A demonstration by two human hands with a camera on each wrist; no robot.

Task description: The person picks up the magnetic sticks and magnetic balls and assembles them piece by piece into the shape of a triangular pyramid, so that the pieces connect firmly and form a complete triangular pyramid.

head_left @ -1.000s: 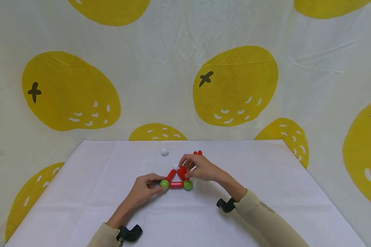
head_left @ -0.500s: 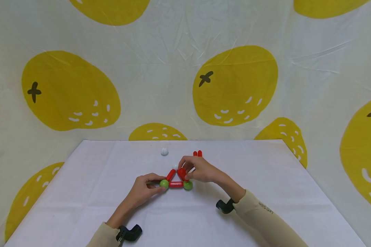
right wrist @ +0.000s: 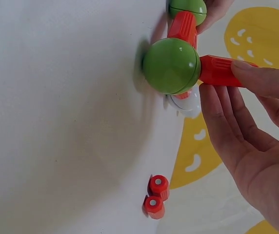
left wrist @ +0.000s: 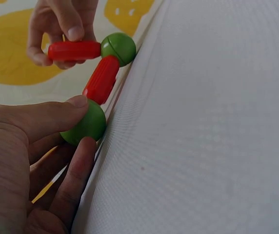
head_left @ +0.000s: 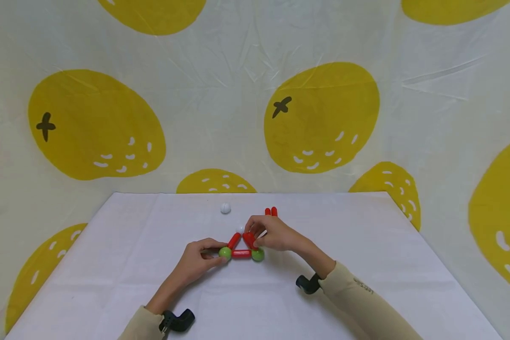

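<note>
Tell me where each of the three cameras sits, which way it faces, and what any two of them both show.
Head: worn high, facing forward and down at the white table; both forearms, the left hand and the right hand show.
Left wrist: low behind the left hand, facing along the table; its thumb and fingers pinch the near green ball.
Right wrist: beside the right hand, facing its fingers on a red rod; two spare red rods lie beyond.
Shared: both wrist views show the red bottom rod between two green balls.
</note>
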